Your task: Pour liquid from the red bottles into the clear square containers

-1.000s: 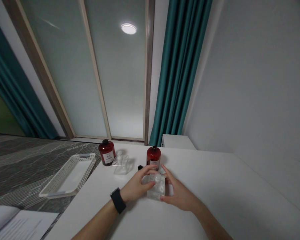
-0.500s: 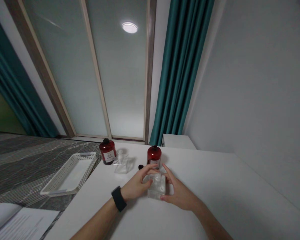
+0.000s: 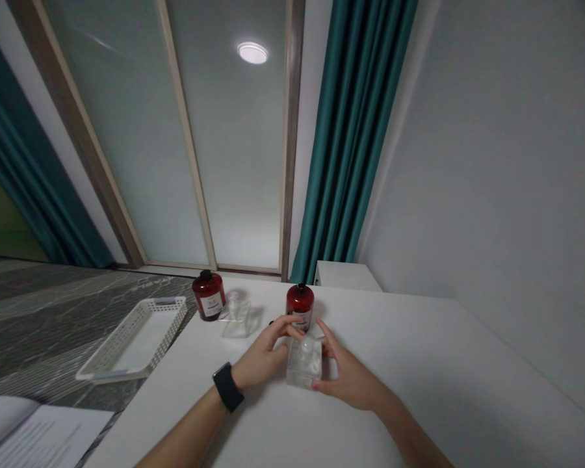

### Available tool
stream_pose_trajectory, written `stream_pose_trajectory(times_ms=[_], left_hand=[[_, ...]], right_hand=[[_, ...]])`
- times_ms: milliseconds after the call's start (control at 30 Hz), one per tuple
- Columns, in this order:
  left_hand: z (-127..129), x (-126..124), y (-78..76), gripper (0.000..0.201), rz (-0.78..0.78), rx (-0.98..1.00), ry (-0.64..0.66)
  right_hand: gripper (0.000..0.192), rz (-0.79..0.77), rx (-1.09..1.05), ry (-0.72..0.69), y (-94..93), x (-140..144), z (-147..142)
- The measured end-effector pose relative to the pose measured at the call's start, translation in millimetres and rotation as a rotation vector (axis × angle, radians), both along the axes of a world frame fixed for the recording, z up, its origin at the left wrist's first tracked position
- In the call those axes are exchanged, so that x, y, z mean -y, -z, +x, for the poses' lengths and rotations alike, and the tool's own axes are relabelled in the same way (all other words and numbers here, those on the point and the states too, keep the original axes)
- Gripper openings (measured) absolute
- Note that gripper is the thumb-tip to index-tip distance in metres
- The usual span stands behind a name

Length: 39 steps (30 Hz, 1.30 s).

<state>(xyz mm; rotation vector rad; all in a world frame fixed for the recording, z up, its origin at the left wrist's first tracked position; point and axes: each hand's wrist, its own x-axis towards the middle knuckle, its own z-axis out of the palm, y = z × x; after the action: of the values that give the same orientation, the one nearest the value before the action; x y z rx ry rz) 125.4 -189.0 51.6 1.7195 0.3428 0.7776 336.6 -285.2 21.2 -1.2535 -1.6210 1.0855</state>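
Note:
A clear square glass bottle [image 3: 303,372] with a round stopper [image 3: 307,344] stands on the white table in front of me. My right hand [image 3: 346,370] grips its right side, thumb at the near corner and index finger raised. My left hand [image 3: 266,351] is just left of the stopper, thumb and fingers apart and nothing seen between them. Right behind the hands is a dark red bottle [image 3: 299,300] with an uncapped-looking neck and a pale label partly covered by my left fingers. A small black cap lies mostly hidden behind my left hand.
To the left stand a second red bottle [image 3: 208,296] with a black cap and another clear glass bottle [image 3: 234,320]. A white perforated basket [image 3: 92,367] lies beyond the table's left edge [image 3: 141,383], near an open booklet [image 3: 49,432]. A white cabinet [image 3: 346,274] stands behind.
My left hand has drawn a little to the left, off the stopper, uncovering more of the glass bottle. It now hides most of the black cap. The right hand stays put.

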Motion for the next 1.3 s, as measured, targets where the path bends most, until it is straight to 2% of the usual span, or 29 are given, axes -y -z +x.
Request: stream_pose_trajectory(times_ms=[367,533,767,833,967,1033,1167,1300], left_hand=[[-1,0,-3.1,0.05,0.0,0.003,-0.019],[-1,2,-2.0,0.057,-0.017,-0.039,0.051],[-1,2,-4.7,0.042,0.039,-0.023,-0.028],[-1,1,-4.4,0.039,0.047,-0.007,-0.056],[-3,-1,-4.7,0.04,0.078,-0.052,-0.161],[-5,-2,-6.9,0.043,0.107,-0.111,-0.175],[-13,-6,-11.3,0.047,0.172,-0.278,-0.074],[-16,-6,-9.8,0.065,0.256,-0.392,-0.006]], right_hand=[[0.114,-0.018,0.01,0.008,-4.0,1,0],[0.114,0.006,-0.007,-0.001,-7.4,3,-3],[0.114,0.001,-0.032,-0.012,-3.8,4,-1],[0.114,0.031,-0.037,0.034,-2.6,3,-3],[0.088,0.168,-0.048,0.293,-2.6,-3,-15],[0.081,0.22,-0.037,0.356,-2.9,-5,-22],[0.082,0.237,-0.034,0.376,-2.8,-8,-34],[0.081,0.213,-0.051,0.4,-3.8,-10,-39]])
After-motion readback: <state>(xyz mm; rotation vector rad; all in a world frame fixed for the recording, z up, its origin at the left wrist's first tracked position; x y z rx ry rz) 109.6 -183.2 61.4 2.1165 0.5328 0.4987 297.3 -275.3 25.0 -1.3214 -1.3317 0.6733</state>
